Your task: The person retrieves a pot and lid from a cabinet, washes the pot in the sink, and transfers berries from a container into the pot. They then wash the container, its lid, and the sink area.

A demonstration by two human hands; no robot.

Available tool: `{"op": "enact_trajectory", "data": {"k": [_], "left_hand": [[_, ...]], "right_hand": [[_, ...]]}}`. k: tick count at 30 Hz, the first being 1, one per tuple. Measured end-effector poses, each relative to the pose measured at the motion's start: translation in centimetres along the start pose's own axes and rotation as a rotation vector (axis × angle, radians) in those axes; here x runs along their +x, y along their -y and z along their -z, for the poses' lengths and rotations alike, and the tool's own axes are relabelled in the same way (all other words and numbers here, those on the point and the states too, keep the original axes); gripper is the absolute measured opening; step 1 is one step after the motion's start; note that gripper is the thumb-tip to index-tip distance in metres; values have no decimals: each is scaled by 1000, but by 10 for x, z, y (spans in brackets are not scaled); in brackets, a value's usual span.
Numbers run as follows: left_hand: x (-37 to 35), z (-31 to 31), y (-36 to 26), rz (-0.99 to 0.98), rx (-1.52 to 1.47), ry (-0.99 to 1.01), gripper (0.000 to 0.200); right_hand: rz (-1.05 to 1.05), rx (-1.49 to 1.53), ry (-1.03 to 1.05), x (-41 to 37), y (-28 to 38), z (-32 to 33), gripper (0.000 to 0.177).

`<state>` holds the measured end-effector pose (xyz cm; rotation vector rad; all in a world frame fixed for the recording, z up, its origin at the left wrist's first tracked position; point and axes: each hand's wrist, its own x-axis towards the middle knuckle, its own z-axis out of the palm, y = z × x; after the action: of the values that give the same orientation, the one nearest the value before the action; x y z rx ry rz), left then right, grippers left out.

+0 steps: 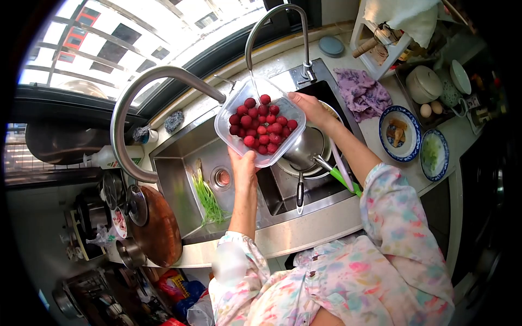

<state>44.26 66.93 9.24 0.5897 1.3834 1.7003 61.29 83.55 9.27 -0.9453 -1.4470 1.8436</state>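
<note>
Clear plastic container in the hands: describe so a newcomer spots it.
Find the metal sink by the window. Above it, the left hand and right hand hold the squarish clear plastic container. Unlike the blue and white bowls at right, it is transparent and holds round red fruits.

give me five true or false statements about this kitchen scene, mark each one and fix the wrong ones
1. The left hand and the right hand both hold the clear plastic container. True.
2. The container holds green grapes. False: it holds round red fruits.
3. The green onions lie in the left basin of the sink. True.
4. The purple cloth lies inside the sink. False: it lies on the counter, to the right of the sink.
5. Two eggs sit near the pale pot at the right. True.
</note>
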Motion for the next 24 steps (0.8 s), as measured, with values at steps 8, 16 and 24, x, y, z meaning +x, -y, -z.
{"op": "enact_trajectory", "data": {"k": [8,16,24], "left_hand": [[-10,-24,-27,-592,1080,-320,66],[18,-57,1,-461,1811,302,27],[29,-62,28,-464,1732,173,26]], "right_hand": [[191,-457,-199,-5,-3,-6,37],[300,-587,-406,-16,-17,-16,29],[266,-709,-403,-23,-9,-19,24]]}}
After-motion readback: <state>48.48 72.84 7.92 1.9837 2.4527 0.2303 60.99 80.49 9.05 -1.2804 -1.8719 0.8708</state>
